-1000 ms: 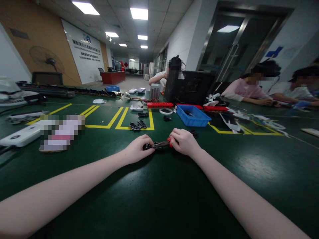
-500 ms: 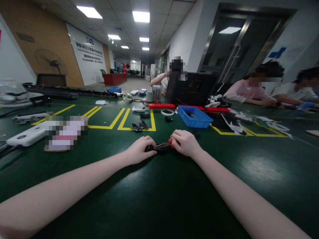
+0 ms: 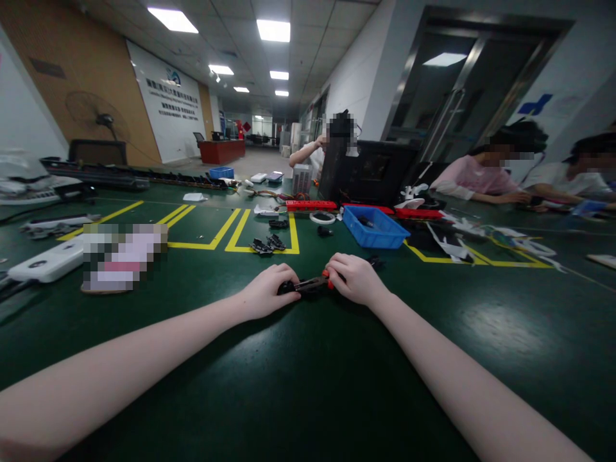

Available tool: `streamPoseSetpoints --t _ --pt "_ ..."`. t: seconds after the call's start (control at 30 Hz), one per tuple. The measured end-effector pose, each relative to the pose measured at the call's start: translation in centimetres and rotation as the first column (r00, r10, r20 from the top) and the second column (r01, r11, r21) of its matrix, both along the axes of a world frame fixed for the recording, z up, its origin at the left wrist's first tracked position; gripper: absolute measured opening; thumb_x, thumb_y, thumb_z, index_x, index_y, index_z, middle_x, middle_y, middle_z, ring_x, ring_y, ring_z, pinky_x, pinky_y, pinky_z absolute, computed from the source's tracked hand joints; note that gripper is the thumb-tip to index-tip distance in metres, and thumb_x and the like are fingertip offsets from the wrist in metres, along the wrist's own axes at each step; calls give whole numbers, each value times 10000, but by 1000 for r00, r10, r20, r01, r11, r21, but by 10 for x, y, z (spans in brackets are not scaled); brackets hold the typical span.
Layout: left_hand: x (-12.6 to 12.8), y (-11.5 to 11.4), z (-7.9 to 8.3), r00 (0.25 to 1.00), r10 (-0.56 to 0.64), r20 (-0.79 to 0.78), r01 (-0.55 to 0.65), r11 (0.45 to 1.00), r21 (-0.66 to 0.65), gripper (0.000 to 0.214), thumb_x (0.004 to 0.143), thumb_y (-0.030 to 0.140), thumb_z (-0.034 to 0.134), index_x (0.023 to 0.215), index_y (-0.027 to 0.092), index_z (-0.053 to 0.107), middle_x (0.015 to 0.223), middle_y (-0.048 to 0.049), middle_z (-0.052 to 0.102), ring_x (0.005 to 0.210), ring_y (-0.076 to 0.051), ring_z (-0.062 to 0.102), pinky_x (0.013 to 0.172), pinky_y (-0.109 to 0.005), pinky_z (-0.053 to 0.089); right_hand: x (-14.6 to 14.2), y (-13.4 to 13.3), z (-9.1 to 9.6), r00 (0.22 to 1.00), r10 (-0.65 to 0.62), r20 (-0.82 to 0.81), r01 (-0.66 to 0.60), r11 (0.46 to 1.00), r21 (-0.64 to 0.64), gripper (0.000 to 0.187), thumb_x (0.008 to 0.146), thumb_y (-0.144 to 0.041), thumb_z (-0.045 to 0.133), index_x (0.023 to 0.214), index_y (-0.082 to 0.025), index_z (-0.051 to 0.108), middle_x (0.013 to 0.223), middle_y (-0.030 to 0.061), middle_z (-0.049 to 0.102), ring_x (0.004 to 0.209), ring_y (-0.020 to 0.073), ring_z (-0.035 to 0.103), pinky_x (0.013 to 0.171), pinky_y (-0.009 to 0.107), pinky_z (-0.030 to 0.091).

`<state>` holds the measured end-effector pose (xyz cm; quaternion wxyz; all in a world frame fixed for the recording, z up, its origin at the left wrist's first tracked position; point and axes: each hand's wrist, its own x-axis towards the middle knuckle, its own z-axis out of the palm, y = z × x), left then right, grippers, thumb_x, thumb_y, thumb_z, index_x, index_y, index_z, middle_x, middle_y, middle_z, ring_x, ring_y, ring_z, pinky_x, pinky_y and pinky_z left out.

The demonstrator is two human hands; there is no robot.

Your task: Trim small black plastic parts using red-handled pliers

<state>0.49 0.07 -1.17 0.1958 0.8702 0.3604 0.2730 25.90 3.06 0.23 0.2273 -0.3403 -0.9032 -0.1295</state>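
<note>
In front of me on the green table, my left hand (image 3: 270, 290) is closed on a small black part (image 3: 287, 288), mostly covered by its thumb and fingers. My right hand (image 3: 355, 277) grips the red handles of a pair of pliers (image 3: 315, 282). The pliers' dark jaws point left and reach the black part beside my left fingertips; whether they clamp it I cannot tell. More black material shows under the jaws, too dark to make out. Beyond my hands, several small black clip-like pieces (image 3: 268, 244) lie by the yellow tape.
A blue bin (image 3: 375, 228) stands beyond my right hand, with dark items inside. Behind it lie red power strips (image 3: 310, 205) and a black case (image 3: 369, 170). A white power strip (image 3: 51, 260) is at left. Other people sit across the table and at the right.
Both hands, with the pliers and black part, keep nearly the same place and grip. The view has shifted very slightly.
</note>
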Motion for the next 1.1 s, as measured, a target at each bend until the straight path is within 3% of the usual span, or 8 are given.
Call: streamPoseSetpoints --t 1.1 --pt "3 -2 1 999 20 -32 -19 999 44 96 859 229 656 924 182 603 999 -54 616 921 -229 571 830 -359 472 -2 0 0 1000 24 -16 -25 997 -72 272 953 -211 385 835 -161 625 855 68 627 711 154 543 675 293 394"
